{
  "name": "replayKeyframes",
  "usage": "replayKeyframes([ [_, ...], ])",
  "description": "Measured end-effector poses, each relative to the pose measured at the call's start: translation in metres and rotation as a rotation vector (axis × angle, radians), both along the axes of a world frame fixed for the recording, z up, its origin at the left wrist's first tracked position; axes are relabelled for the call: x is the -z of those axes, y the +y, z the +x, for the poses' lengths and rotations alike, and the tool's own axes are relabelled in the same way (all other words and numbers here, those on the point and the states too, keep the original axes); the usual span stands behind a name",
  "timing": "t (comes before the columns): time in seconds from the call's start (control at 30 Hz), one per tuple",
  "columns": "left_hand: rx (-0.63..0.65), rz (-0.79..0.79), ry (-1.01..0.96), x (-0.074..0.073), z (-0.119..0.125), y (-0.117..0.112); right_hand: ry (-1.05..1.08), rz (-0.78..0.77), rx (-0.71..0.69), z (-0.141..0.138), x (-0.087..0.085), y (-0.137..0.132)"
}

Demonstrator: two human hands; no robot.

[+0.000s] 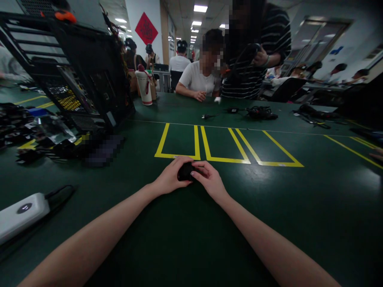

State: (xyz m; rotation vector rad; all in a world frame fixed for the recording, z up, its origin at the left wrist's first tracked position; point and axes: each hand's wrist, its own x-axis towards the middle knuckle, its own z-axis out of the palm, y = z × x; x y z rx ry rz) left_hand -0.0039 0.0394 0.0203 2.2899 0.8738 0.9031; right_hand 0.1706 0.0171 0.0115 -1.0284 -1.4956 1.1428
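A small dark rounded object (185, 172) is between my two hands, low over the green table (191, 231); its kind is too dark to make out. My left hand (170, 175) curls around its left side, thumb below and fingers above. From the right, my right hand (211, 179) pinches at its edge with the thumb and fingertips. Just beyond the hands, yellow tape outlines (224, 160) mark boxes on the tabletop.
At left stand a black computer case (86, 71), a clear bottle (54, 127) and a white power bank (24, 215) with a cable. A cup (145, 87) and coiled black cables (260, 113) lie farther back. Two people (197, 79) are across the table.
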Motion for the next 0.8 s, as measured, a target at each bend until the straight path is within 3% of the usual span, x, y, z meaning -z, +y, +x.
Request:
replayKeyframes([
  [0.23,0.006,0.035,0.024,0.0027,-0.0010,0.0015,-0.036,0.000,-0.038,0.0021,0.0016,0.0008],
  [0.43,0.000,0.044,0.032,0.0044,-0.0007,0.0006,0.059,-0.053,-0.101,0.0031,0.0042,0.0002],
  [0.8,0.046,0.056,0.020,-0.0001,-0.0030,-0.0013,0.009,-0.034,-0.058,0.0018,0.0052,0.0005],
])
